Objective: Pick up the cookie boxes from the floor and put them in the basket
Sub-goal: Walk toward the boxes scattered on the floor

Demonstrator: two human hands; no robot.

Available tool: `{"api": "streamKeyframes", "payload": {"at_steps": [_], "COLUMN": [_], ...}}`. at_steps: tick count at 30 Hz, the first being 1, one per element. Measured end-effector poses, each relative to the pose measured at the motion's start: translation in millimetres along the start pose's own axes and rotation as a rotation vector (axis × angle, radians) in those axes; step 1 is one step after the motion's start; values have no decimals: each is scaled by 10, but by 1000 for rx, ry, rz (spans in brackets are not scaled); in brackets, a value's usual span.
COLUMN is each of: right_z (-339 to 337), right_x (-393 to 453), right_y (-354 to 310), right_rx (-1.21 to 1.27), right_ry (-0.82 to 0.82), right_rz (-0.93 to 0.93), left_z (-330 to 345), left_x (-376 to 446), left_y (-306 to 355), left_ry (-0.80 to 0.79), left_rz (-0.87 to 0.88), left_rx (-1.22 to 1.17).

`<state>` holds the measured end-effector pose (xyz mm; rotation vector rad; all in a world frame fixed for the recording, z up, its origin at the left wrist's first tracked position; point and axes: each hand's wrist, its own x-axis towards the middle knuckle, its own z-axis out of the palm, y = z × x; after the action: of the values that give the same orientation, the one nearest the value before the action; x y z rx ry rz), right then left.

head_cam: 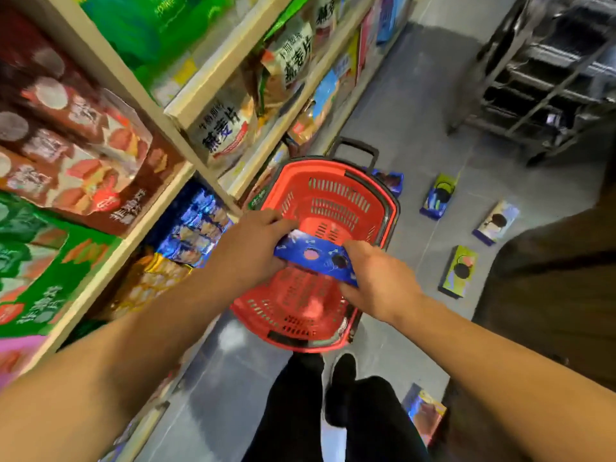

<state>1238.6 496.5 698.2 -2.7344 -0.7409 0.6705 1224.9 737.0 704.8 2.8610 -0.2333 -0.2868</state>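
Holding: you grip a blue box point(316, 261) with both hands, above the open red basket point(380, 201).
Left hand: your left hand point(248, 243) is clamped on the box's left end, fingers curled over its top edge.
Right hand: your right hand point(380, 278) is clamped on the box's right end, thumb on top and fingers beneath.
Blue box: it lies flat and slightly tilted, printed face up, showing a pink cookie and a dark cookie; it is not yet inside the basket.
Basket: it stands on the grey floor point(416, 135) just beside the shelves point(140, 95), its black handle point(356, 150) raised at the far end; no box is visible inside.
Floor boxes: a dark blue box point(388, 181) sits just behind the basket's far right corner; a green-and-blue box point(439, 196), a white-and-purple box point(495, 222) and a green box point(458, 271) lie to the right, apart from one another.
Near box: one more box point(425, 410) lies by your right foot, partly hidden by your arm.
Shelves: on your left, packed with blurred snack bags.
Rack: a dark metal rack point(540, 78) stands at the far right.
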Motion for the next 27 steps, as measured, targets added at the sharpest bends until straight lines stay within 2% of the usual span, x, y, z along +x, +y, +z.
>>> {"api": "streamKeyframes", "payload": {"at_steps": [4, 12, 17, 22, 27], "right_z": [202, 1228, 2063, 2712, 3417], "right_x": [700, 2220, 3056, 3715, 4177], "right_y": [319, 1137, 1605, 1995, 2255], "right_rx": [-48, -197, -296, -334, -328], "right_ry": [-60, -184, -250, -255, -322], "right_rz": [-2, -40, 18, 66, 149], "left_z": [481, 2101, 3264, 4108, 4940], "left_x": [612, 1740, 2349, 2787, 3123], "left_y": [-316, -963, -1286, -1461, -1689], "left_ry": [-25, -70, -133, -72, -82], "left_rz": [-15, -68, -135, -199, -199], "left_rx": [-37, -45, -21, -46, -12]}}
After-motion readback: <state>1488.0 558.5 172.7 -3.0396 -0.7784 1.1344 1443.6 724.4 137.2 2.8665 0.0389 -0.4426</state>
